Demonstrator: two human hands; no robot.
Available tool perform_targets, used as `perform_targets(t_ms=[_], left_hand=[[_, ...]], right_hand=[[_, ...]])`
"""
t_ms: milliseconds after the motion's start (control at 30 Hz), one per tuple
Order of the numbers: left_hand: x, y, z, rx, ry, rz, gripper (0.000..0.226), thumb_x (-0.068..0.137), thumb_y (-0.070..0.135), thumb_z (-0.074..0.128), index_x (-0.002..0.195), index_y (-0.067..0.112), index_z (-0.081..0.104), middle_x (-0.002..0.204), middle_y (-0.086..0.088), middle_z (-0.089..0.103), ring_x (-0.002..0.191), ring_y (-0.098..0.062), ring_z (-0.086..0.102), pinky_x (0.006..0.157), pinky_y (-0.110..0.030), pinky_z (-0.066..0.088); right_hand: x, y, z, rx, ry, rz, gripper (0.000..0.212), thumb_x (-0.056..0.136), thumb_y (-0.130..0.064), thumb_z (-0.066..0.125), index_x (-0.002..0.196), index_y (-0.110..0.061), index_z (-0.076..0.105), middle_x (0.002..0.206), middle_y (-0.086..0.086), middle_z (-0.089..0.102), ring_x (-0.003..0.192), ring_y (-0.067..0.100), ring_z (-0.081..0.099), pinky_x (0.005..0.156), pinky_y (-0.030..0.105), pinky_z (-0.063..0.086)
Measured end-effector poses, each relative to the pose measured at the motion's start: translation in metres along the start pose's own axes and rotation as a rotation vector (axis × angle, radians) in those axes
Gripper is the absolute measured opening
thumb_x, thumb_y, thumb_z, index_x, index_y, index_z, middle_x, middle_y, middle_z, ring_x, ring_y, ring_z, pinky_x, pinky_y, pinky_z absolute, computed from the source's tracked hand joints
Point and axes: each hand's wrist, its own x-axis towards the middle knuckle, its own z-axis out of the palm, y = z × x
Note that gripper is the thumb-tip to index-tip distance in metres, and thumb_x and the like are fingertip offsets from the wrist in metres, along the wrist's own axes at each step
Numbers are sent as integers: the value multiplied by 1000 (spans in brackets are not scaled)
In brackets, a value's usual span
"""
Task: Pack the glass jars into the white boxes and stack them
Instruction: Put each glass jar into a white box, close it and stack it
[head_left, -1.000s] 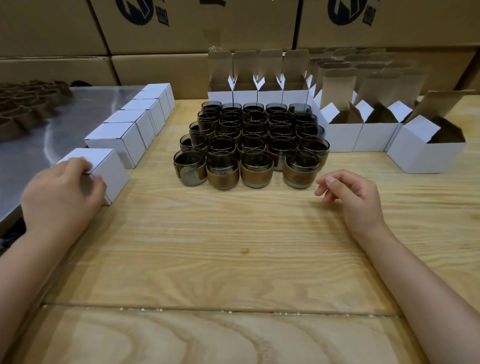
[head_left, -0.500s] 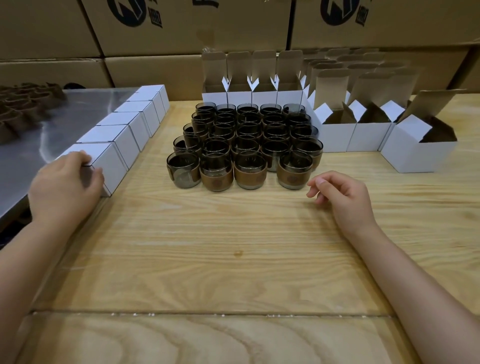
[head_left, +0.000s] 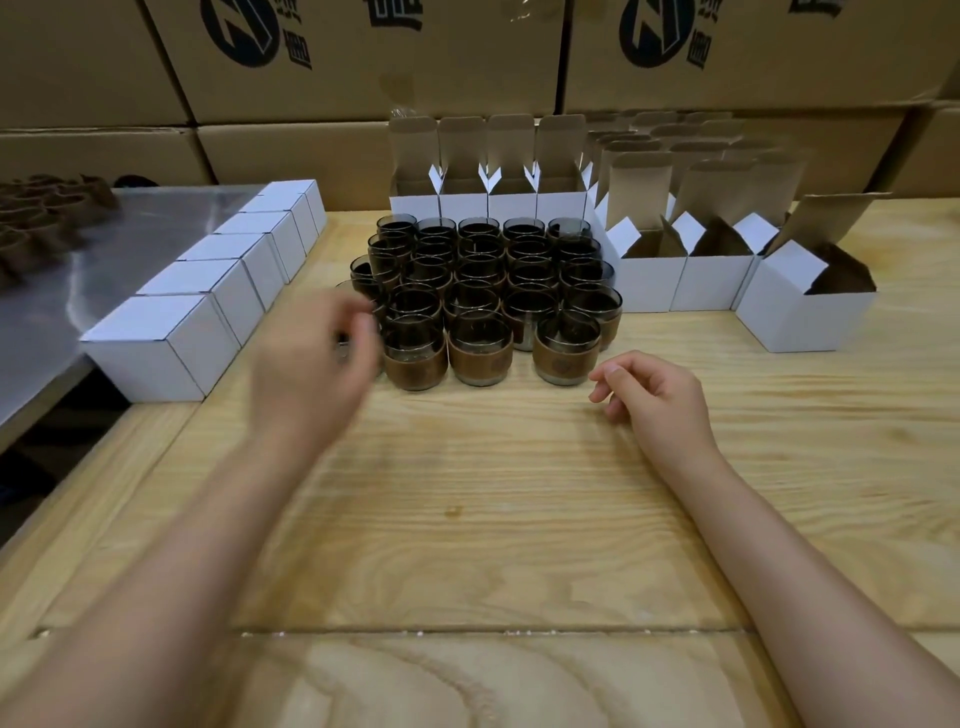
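Cluster of dark smoked-glass jars with brown bands stands mid-way across the pale wooden tabletop. Left hand is motion-blurred at the cluster's front-left corner, fingers curled by a jar there; gripping or only touching, cannot tell. Right hand rests on the wood near the front row, fingers loosely curled, holding nothing. Closed white cardboard boxes line the left edge. Open white cardboard boxes stand behind and right of the jars.

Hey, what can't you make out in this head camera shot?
Head view:
- left hand: motion-blurred, so its grip is unclear.
- front-left jar: mostly hidden behind that hand.
- closed white boxes: shut lids hide their contents.
- carton logos: cut off by the top edge.
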Motion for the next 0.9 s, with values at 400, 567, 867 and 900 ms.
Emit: perform_targets(t_ms=[400, 567, 867, 900], left_hand=[[-36, 78, 95, -248, -478, -74, 13, 94, 27, 53, 95, 21, 64, 49, 9, 44, 55, -15, 51, 58, -33, 43], [-34, 75, 98, -251, -531, -101, 13, 93, 29, 52, 95, 23, 64, 51, 8, 47, 60, -16, 55, 61, -34, 46], [-33, 75, 101, -249, -573, -139, 13, 92, 29, 51, 93, 23, 63, 53, 7, 49, 64, -17, 57, 62, -34, 47], [-32, 75, 100, -252, -576, -145, 14, 92, 29, 51, 93, 23, 63, 53, 7, 50, 64, -17, 57, 63, -34, 48]], right_hand=[[1, -3, 1, -155, 100, 2, 20, 91, -14, 55, 80, -26, 68, 73, -11, 67, 66, 4, 57, 64, 22, 49], [14, -2, -25, -281, 565, 6, 36, 87, -17, 60, 121, -24, 53, 128, -1, 44, 122, 20, 41, 101, 37, 39], [85, 20, -122, -671, 533, 402, 56, 85, -43, 65, 134, -26, 43, 156, 17, -4, 142, 34, 4, 104, 51, 32], [87, 23, -128, -717, 501, 394, 51, 87, -44, 63, 131, -24, 47, 156, 16, -4, 143, 34, 1, 104, 52, 32]])
